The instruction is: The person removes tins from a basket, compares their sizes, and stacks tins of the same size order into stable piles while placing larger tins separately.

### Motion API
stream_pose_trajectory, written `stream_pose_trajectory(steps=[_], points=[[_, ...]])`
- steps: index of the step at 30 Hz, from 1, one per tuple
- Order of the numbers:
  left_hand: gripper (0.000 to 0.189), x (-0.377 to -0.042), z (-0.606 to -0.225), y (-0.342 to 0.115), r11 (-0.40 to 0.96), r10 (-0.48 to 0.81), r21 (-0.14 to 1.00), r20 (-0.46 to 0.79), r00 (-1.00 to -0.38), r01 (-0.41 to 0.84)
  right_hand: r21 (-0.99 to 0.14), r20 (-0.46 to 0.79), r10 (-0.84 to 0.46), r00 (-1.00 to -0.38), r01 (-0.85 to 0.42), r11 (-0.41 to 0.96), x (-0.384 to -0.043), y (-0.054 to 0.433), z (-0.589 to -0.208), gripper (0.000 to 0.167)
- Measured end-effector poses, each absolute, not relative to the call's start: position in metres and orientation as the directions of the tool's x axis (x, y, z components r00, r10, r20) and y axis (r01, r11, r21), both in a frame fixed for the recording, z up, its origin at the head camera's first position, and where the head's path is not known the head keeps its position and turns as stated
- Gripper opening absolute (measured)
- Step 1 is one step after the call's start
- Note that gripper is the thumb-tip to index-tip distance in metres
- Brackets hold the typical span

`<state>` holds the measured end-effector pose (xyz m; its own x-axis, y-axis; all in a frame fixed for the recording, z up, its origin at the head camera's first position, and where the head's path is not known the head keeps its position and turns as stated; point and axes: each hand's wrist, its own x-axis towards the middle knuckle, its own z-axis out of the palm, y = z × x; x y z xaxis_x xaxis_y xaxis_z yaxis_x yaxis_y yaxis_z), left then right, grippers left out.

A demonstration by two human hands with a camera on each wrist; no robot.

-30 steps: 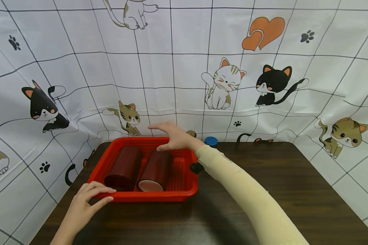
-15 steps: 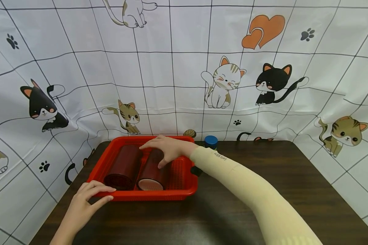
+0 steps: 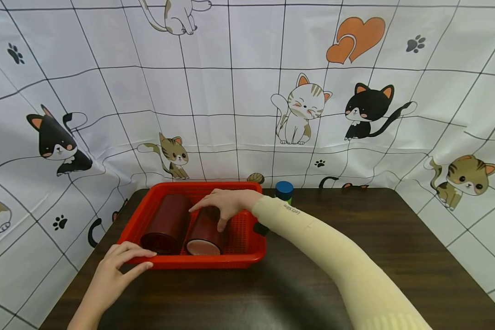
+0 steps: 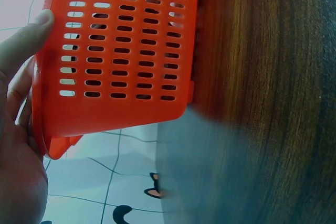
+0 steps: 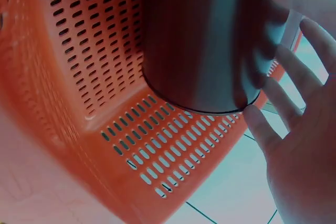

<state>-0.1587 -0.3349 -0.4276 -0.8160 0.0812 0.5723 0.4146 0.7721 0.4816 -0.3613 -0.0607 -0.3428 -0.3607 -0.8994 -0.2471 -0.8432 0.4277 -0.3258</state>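
In the head view, a red plastic basket (image 3: 243, 262) stands on the table with two dark red cylinders lying side by side in it. The left cylinder (image 3: 168, 222) has a dark near end; the right cylinder (image 3: 206, 231) shows a pale pinkish one. My left hand (image 3: 113, 275) pinches the basket's front left rim, its thumb (image 4: 31, 38) on the outer wall and its fingers over the rim. From above, my right hand (image 3: 224, 204) holds the right cylinder (image 5: 205, 40), thumb on one side and fingers on the other. That hand hides the cylinder's far end.
A small bottle with a blue cap (image 3: 284, 187) stands behind the basket's right side. Some black object (image 3: 261, 228) sits by the right rim, partly hidden by the sleeve. The dark wooden table (image 3: 375, 247) ends at a cat-print sheet (image 3: 247, 91).
My right hand has come down from above the basket's back onto the right cylinder, its thumb and fingers settling on either side. The left hand has stayed on the basket's rim.
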Motion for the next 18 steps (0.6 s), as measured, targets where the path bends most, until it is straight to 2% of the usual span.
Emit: stream_pose_trajectory(steps=[4, 8, 18], points=[[0.039, -0.159, -0.426, -0.335, 0.774, 0.081, 0.477, 0.578, -0.812, 0.416, -0.231, -0.266, -0.893, -0.363, -0.875, 0.425, -0.358, -0.064, -0.342, 0.084], [0.039, -0.159, -0.426, -0.335, 0.778, 0.082, 0.473, 0.576, -0.813, 0.414, -0.086, -0.276, -0.891, -0.361, -0.914, 0.397, -0.353, -0.068, -0.34, 0.082], [0.036, -0.157, -0.424, -0.334, 0.781, 0.071, 0.483, 0.56, -0.826, 0.395, 0.125, -0.334, -0.833, -0.44, -0.897, 0.423, -0.343, -0.085, -0.343, 0.09]])
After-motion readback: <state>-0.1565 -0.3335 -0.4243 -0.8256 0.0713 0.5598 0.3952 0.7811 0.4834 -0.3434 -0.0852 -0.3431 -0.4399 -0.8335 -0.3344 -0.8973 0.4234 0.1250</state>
